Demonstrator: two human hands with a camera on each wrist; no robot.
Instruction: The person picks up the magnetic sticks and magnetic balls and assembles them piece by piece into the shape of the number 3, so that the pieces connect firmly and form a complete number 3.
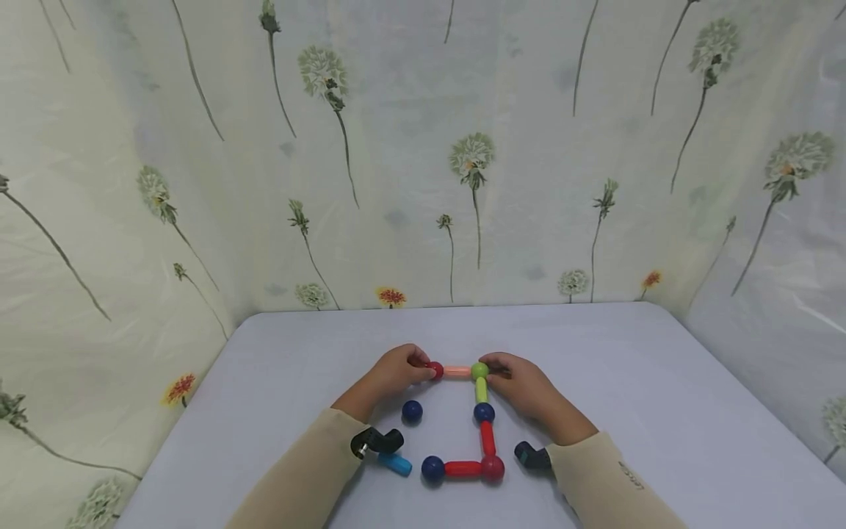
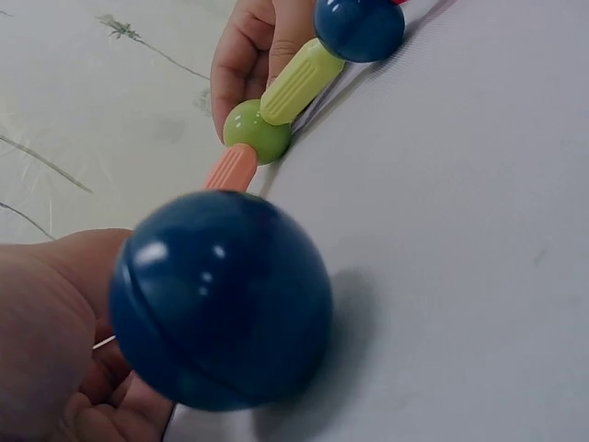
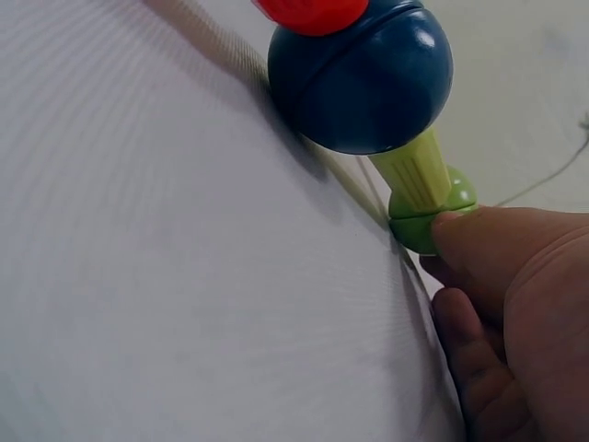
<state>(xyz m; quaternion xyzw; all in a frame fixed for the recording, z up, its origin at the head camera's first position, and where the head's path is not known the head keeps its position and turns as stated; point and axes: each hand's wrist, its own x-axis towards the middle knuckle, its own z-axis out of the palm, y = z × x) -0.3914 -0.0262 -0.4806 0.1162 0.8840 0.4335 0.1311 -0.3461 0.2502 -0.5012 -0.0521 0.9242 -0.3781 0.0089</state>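
My left hand [image 1: 396,369] pinches a red ball [image 1: 435,370] at the far left end of a chain of toy balls and rods. A salmon rod [image 1: 457,372] runs from it to a green ball [image 1: 479,369], which the thumb and fingers of my right hand [image 1: 525,383] hold. From there a yellow-green rod [image 1: 481,391], a blue ball [image 1: 485,413] and a red rod [image 1: 487,438] come back toward me. In the left wrist view a loose blue ball [image 2: 221,299] hides the red ball.
At the near corner a red ball [image 1: 492,468] joins another red rod [image 1: 463,469], ending in a blue ball [image 1: 432,469]. A loose blue rod [image 1: 395,463] lies by the left sleeve, partly under the black wrist camera [image 1: 378,441]. A floral curtain [image 1: 423,184] hangs behind the table [image 1: 595,345].
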